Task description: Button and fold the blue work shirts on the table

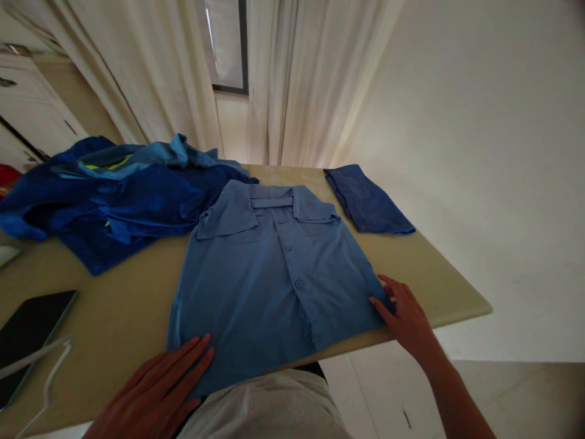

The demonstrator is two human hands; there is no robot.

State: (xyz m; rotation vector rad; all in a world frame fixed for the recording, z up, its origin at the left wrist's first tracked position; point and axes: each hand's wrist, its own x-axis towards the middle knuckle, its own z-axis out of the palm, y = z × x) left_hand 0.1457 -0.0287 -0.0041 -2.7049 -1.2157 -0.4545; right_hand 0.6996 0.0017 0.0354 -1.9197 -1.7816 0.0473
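Left hand (158, 387) lies flat, fingers extended, on the light-blue, button-front cloth garment (247, 274) at centre frame; right hand (404, 314) curls at its lower right corner, grip impossible to tell. Garment's spread out, two flaps turned in on top, not yet a compact bundle. Right of centre, one dark-blue cloth garment (368, 201), folded. Upper left, a rumpled blue clothes pile (150, 195), unfolded. No readable labels or writing!
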